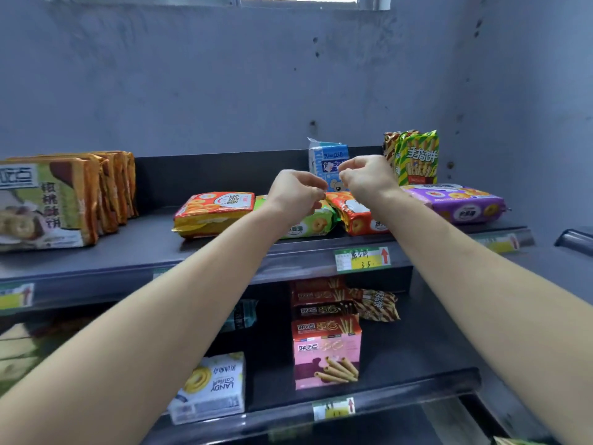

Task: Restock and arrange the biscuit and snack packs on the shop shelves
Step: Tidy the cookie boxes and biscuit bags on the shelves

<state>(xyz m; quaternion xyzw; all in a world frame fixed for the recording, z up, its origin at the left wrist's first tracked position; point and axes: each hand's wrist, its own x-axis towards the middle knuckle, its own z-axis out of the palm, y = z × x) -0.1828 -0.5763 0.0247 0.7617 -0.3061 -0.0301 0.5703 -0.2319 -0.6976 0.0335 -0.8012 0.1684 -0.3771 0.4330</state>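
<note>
Step in hand, as I read it: squaring up the flat-pack row on the top shelf (154, 239).

Hands:
- Left hand (296, 192): fingers curled, nothing visibly in it.
- Right hand (369, 176): fingers curled, tips overlapping the blue pack (322, 157). Can't tell if it's touching or pinching it.
- The two hands hover near each other over the row, not touching.

Packs:
- The blue pack stands upright at the shelf back, behind the gap between the hands.
- The green pack (313, 224) lies flat under the left hand.
- The red pack (354, 220) sits skewed under the right wrist, butting the green one.
- The purple pack (459, 203) lies flat further right, clear of both hands.

Doing it well:
- Fix the skewed red pack first.
- Grip it by the long edges and lift, don't drag, or it shoves the green pack out of line.
- Set it flat, label forward, flush with its neighbours.
- Keep knuckles off the blue pack. Upright and light, it likely topples on a nudge.
</note>
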